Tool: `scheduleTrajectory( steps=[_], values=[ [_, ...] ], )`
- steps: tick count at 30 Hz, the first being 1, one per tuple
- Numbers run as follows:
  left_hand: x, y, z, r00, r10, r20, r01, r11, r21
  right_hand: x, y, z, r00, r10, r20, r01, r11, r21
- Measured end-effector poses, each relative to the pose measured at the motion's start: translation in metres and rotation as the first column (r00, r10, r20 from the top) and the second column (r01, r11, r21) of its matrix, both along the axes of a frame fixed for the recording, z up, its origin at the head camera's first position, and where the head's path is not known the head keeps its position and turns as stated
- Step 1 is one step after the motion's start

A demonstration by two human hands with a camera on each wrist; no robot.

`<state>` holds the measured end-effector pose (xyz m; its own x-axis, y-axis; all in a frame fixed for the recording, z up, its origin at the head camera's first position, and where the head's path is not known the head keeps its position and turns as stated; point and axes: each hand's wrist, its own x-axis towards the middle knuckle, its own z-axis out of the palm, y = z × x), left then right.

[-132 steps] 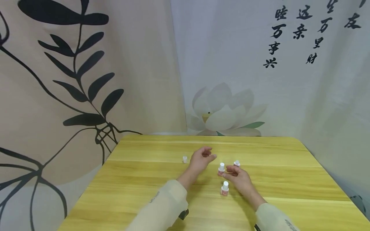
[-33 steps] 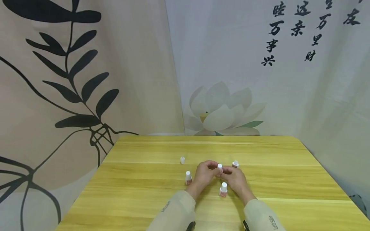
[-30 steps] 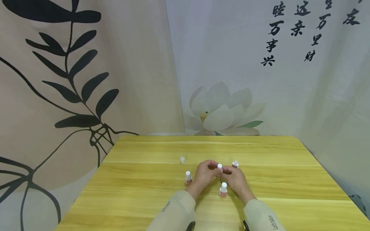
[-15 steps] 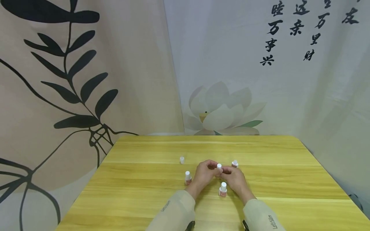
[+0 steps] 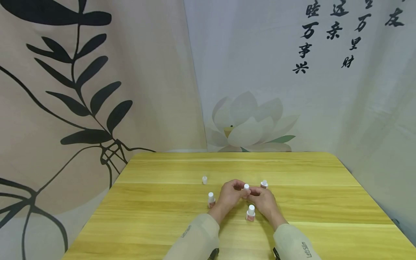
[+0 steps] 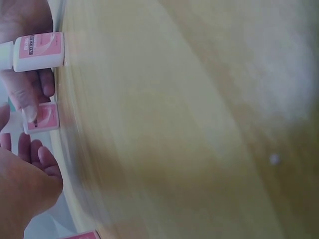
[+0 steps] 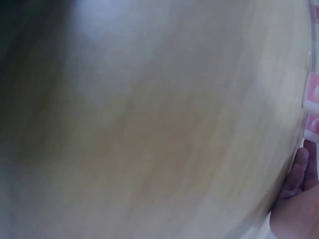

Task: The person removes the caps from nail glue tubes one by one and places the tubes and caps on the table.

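Between my hands stands a small white nail glue bottle with a pink label. My right hand holds its body, the thumb lying over the label in the left wrist view. My left hand pinches near its top; the exact contact is partly hidden. A second nail glue bottle stands upright in front of the hands, and appears large in the left wrist view. Another bottle is upright left of my left hand. Behind my right hand, a bottle with a shorter top is partly covered.
A small whitish cap-like piece rests on the wooden table, behind and left of my left hand. A printed curtain hangs past the table's back edge.
Since the oldest frame, my left hand has come down and right to the middle bottle, which both hands now hold. The left bottle has come into sight. Over the last second hardly anything moves.
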<state>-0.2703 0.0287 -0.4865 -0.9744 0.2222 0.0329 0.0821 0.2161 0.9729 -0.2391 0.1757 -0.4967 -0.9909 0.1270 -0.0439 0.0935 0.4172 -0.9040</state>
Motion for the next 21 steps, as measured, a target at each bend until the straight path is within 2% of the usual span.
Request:
scheduleTrajectory(
  steps=[6,10,21],
  values=[
    [0.0010,0.0006,0.0009,1.000,-0.011,0.002,0.011,1.000,0.011,-0.0010,0.0006,-0.0009,1.000,-0.003,0.009,0.003,1.000,-0.004],
    [0.0008,0.0005,0.0007,1.000,-0.004,-0.017,0.004,1.000,0.001,-0.0007,0.0005,-0.0007,1.000,-0.002,0.004,0.002,1.000,0.003],
    [0.0017,0.0008,0.0028,1.000,-0.002,-0.006,0.001,0.999,-0.032,0.0004,0.0001,0.0004,1.000,-0.003,-0.020,0.002,1.000,-0.005]
  ],
)
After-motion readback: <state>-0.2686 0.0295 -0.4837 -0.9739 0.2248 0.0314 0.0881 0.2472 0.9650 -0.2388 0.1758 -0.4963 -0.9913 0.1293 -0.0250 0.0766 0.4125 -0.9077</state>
